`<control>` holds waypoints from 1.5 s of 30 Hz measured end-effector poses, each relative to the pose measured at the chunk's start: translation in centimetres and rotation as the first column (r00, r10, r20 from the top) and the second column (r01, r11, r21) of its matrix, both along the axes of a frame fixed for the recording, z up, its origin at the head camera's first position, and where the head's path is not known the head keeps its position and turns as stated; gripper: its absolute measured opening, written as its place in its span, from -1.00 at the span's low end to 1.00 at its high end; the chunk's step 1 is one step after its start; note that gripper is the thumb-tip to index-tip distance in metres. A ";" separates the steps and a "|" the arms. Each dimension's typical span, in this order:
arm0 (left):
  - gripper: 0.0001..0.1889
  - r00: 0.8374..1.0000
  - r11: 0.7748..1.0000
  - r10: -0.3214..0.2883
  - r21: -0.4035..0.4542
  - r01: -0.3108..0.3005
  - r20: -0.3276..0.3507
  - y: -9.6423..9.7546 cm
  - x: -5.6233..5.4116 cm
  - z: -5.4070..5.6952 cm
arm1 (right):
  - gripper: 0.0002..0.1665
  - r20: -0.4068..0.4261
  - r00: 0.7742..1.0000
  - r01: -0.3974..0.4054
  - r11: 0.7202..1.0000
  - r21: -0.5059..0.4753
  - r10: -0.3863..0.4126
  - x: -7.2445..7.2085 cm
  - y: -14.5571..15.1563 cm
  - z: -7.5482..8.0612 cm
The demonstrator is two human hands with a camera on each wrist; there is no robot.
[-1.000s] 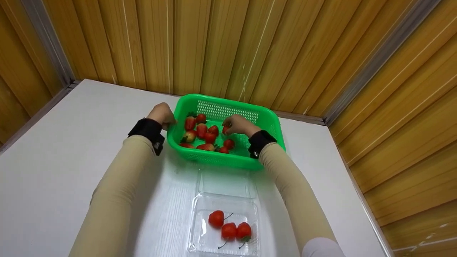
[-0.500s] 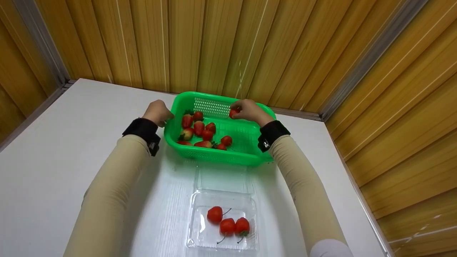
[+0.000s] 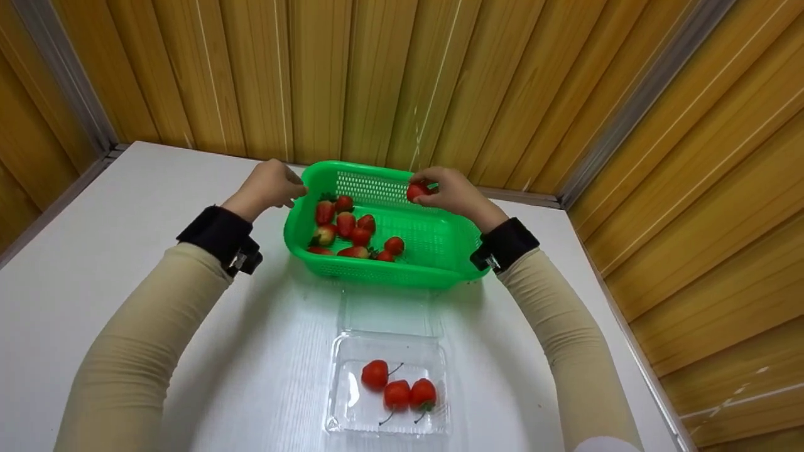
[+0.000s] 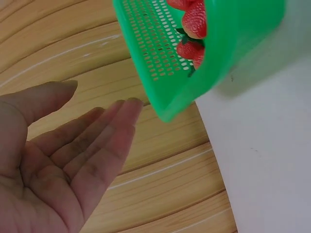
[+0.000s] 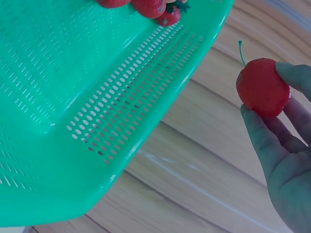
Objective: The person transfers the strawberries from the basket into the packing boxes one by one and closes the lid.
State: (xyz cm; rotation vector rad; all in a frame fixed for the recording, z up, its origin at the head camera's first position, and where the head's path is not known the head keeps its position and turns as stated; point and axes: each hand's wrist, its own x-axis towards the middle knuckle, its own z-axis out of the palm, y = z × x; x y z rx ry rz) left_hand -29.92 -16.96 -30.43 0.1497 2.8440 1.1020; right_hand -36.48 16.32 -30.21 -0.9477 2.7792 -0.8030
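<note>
Between the thumb and fingertips of my right hand (image 3: pixel 461 198) a red cherry (image 5: pixel 262 87) is pinched, its thin stem showing in the right wrist view. That hand is above the back right part of a green plastic basket (image 3: pixel 377 269). My left hand (image 4: pixel 63 165) is just outside the basket's left end, palm showing and fingers extended with nothing in them; a gap separates it from the rim in the left wrist view. Several strawberries (image 3: pixel 345 224) lie in the basket's left half, with small round red fruits such as this one (image 3: pixel 394 245) among them.
Nearer the front, a clear plastic box (image 3: pixel 345 411) holds three cherries (image 3: pixel 375 375) with stems. Its transparent lid (image 3: pixel 386 307) lies unfolded toward the basket. A wood-patterned wall (image 3: pixel 251 75) rises behind the white table (image 3: pixel 157 207).
My right hand has lifted the cherry from inside the basket up toward the back rim. My left hand has let go of the basket's left rim and opened its fingers.
</note>
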 end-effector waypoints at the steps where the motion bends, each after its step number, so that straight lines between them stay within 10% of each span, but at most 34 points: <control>1: -0.60 1.000 1.000 -0.016 0.010 0.016 -0.011 0.0 0.4 0.2 | -0.53 -0.008 1.000 -0.013 1.000 -0.006 0.013 0.4 -0.1 0.1; 10: -0.63 0.990 0.989 -0.138 0.050 0.137 0.034 0.9 4.9 -0.5 | -0.59 -0.144 0.970 -0.211 0.972 -0.107 0.195 6.0 0.3 -0.3; 17: -0.68 0.962 0.962 -0.266 0.075 0.261 0.062 2.1 8.7 -2.7 | -0.61 -0.289 0.882 -0.403 0.914 -0.053 0.373 11.1 1.8 -1.0; 26: -0.75 0.928 0.927 -0.368 0.097 0.361 0.056 3.1 11.5 -6.4 | -0.61 -0.237 0.829 -0.509 0.859 0.057 0.507 16.3 2.4 -3.5; 36: -0.79 0.916 0.934 -0.350 0.157 0.322 0.198 3.6 13.0 -10.1 | -0.64 -0.060 0.824 -0.544 0.817 0.193 0.563 18.6 1.7 -7.5; 45: -0.72 0.909 0.945 -0.296 0.230 0.234 0.292 4.7 13.2 -11.1 | -0.66 0.004 0.836 -0.539 0.819 0.195 0.549 19.3 2.1 -9.6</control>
